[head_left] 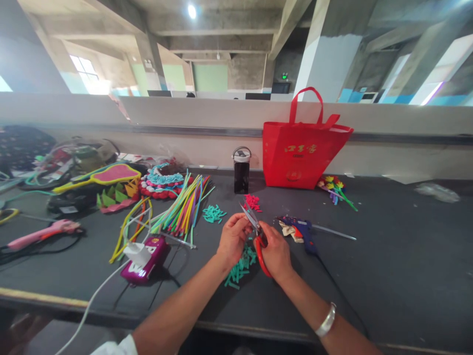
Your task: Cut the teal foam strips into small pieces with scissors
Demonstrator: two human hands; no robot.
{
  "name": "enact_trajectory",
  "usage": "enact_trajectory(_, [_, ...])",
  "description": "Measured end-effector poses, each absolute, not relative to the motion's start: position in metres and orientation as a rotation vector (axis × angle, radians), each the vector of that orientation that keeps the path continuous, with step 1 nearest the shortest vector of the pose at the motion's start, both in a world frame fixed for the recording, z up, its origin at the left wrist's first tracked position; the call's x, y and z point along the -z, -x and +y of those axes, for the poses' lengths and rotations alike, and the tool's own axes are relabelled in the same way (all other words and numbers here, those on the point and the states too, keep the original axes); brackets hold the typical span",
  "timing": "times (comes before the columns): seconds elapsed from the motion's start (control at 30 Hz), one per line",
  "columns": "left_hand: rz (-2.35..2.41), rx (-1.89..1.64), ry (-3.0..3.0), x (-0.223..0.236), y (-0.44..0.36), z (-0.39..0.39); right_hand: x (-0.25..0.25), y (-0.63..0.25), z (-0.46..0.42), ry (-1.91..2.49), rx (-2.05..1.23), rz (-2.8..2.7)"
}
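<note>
Right grip wrapped round the red handles, I held the scissors above the dark tabletop, blades parted and pointing forward and to my left. Beside them, my left grip was narrow, fingertips drawn together; whether they pinched anything, I could not tell. Short green pieces lay heaped beneath the 2 grips, with 2 smaller piles, red pieces and teal pieces, farther off. The scissors looked stiff and light, best taken by the handle loops, clear of the edges; the green pieces looked soft, featherlight and easily scattered, best lifted 1 at a time.
</note>
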State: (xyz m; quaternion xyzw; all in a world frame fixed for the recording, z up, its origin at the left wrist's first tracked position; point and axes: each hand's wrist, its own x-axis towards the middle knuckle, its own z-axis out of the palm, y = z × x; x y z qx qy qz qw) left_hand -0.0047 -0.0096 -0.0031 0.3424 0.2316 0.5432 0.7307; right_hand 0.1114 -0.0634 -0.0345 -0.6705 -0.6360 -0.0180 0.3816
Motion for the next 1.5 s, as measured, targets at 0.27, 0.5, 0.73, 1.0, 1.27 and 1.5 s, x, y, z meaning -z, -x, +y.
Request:
enact_trajectory(0.27, [0.519,-1.190,-0.756,-0.001,0.005,-0.012,0.041,-0.112,-0.062,1.617,-0.003,-1.618])
enact_trajectory(0.5, [0.536,-1.205,-0.799,0.001,0.006,-0.009,0.038,-0.113,-0.061,1.600,-0.026,-1.555])
enact_trajectory(0.73, [0.641,-1.260,-0.809,0.000,0.009,-0.006,0.037,-0.115,-0.061,1.697,0.046,-1.556])
enact_trajectory(1.0, [0.805,-1.310,-1.009,-0.002,0.008,-0.008,0.035,-0.116,-0.062,1.624,-0.030,-1.492])
enact_trajectory(1.27, [0.949,-1.172,-1.562,0.008,0.004,-0.013,0.031,-0.119,-0.062,1.446,-0.199,-1.269])
enact_trajectory(1.5, [0.940,-1.113,-1.836,0.008,0.005,-0.016,0.032,-0.122,-0.061,1.394,-0.255,-1.281])
